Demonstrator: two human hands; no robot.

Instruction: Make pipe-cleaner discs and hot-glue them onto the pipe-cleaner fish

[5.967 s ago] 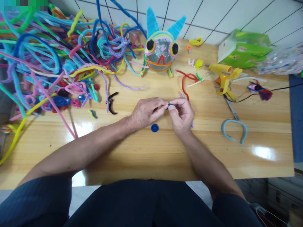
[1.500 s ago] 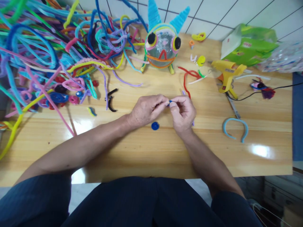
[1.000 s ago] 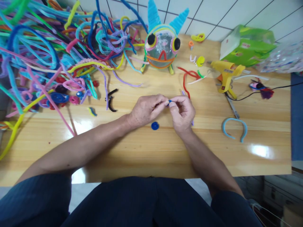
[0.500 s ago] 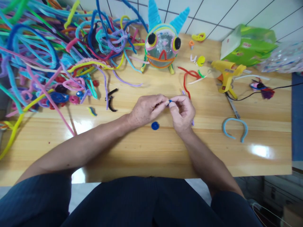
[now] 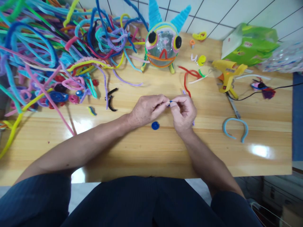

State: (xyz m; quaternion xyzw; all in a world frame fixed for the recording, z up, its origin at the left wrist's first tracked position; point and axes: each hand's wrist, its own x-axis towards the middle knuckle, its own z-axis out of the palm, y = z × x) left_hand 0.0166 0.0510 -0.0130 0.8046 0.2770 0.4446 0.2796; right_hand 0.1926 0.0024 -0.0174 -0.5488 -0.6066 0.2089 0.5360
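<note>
Blue bit [image 5: 170, 101] btwn L hand [image 5: 148, 108] & R hand [image 5: 184, 113], both pinching; axis unclear. Disc [image 5: 155, 125] nearer L hand.

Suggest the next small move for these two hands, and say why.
Probably a gentle roll of the small blue piece between the fingertips. The left hand and right hand both seem to pinch it, fingertips nearly meeting, so neither looks free for the blue disc lying on the table nearer the person.
</note>
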